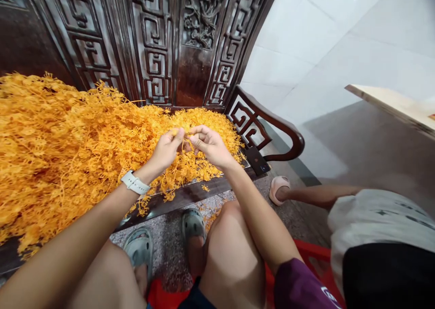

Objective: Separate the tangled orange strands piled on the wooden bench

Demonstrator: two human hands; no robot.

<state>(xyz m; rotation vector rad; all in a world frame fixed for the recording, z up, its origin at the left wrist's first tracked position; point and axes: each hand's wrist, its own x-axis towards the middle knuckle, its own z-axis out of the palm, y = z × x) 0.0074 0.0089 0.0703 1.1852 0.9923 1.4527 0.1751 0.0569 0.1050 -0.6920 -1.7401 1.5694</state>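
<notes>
My left hand point(169, 147), with a white watch strap point(135, 182) on its wrist, pinches a small orange plastic sprig between thumb and forefinger. Close beside it, my right hand point(211, 147) has its thumb and forefinger pressed together on the thin stem point(187, 142) of the same sprig, as far as I can make out. Both hands are raised over the right end of a large heap of orange artificial sprigs point(98, 137). The fingers cover most of the held piece.
The heap lies on a dark carved wooden bench point(193, 84) with a curved armrest point(285, 146). A dark phone point(257, 160) rests by the bench's right end. Another person's leg point(312, 195) is at the right. A wooden board edge point(390, 105) juts in. Loose orange bits point(211, 218) lie on the floor.
</notes>
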